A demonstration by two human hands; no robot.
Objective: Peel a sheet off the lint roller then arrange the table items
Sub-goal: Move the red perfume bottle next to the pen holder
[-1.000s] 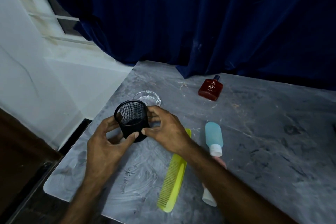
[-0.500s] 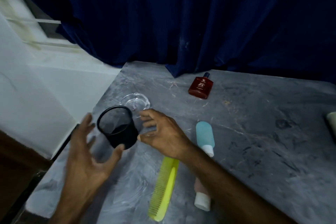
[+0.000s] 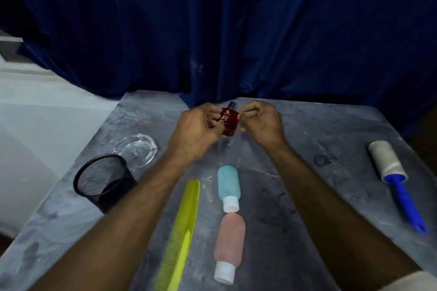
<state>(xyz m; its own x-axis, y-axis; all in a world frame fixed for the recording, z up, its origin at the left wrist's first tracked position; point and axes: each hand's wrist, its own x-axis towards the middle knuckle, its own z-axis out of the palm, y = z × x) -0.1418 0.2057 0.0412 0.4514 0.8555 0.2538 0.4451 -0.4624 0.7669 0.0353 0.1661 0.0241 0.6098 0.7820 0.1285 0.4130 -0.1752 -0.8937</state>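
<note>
A small red perfume bottle [image 3: 228, 123] is at the far middle of the grey table [image 3: 307, 196], near the curtain. My left hand [image 3: 197, 131] grips its left side and my right hand [image 3: 261, 123] pinches its right edge, fingers curled. The lint roller [image 3: 387, 160], with a pale sticky head and a blue handle, lies untouched at the right edge. A black mesh cup [image 3: 104, 179] stands at the left. Between my forearms lie a yellow-green comb [image 3: 181, 231], a blue squeeze bottle [image 3: 228, 184] and a pink squeeze bottle [image 3: 229, 241].
A clear glass dish [image 3: 139, 151] sits behind the mesh cup. A dark blue curtain [image 3: 236, 30] hangs along the table's far edge. A white wall and sill [image 3: 35, 113] are to the left. Bare tabletop lies between my right forearm and the lint roller.
Both hands let go of the black mesh cup, which now stands on the table at the left. They moved to the far middle and closed on the red bottle. The view swung right.
</note>
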